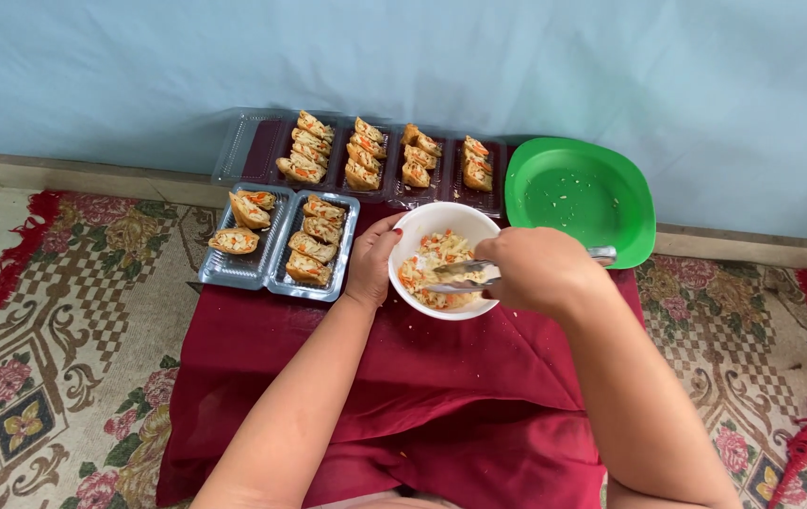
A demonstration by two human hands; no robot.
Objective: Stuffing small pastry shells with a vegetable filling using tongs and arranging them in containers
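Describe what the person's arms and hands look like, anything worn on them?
Both forearms are bare, with no sleeves in view. The left hand and right hand show no gloves, and no rings, watch or bracelets are visible. Fingernails are too small to judge.
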